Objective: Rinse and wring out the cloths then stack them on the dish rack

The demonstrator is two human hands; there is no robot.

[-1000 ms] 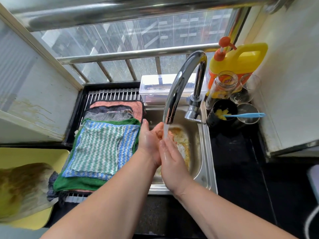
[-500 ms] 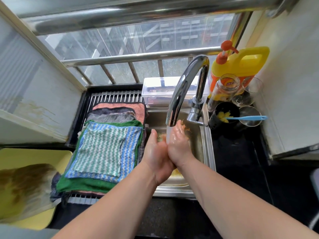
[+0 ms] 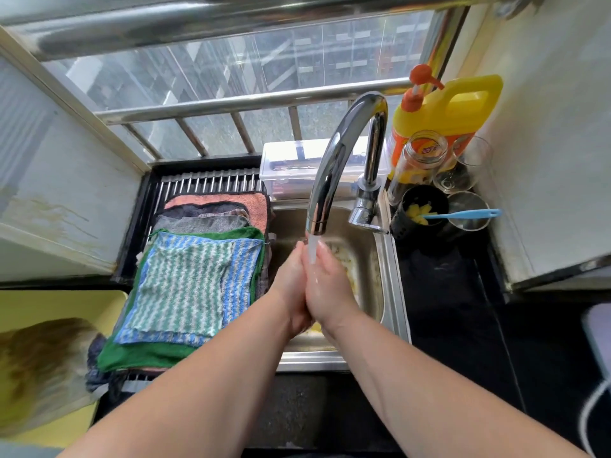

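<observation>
A pile of folded cloths lies on the black dish rack (image 3: pixel 211 183) left of the sink, with a green-and-white striped cloth (image 3: pixel 185 285) on top, then a blue striped one, a green one (image 3: pixel 145 355), grey ones and an orange one (image 3: pixel 254 206). My left hand (image 3: pixel 291 285) and my right hand (image 3: pixel 327 285) are pressed palm to palm with straight fingers under the running water from the chrome tap (image 3: pixel 334 166). Neither hand holds a cloth. Yellowish scraps (image 3: pixel 350 272) lie in the steel sink (image 3: pixel 390 292) below them.
A yellow tray (image 3: pixel 49 309) with a stained rag (image 3: pixel 39 368) sits at the left. Behind the sink stands a clear plastic box (image 3: pixel 287 160). A yellow detergent jug (image 3: pixel 453 107), a jar, glasses and a black cup with a blue brush (image 3: pixel 463 213) crowd the right counter.
My hands have kept rubbing together under the stream; the right hand slid back from ahead of the left, and both now lie palm to palm with fingertips level.
</observation>
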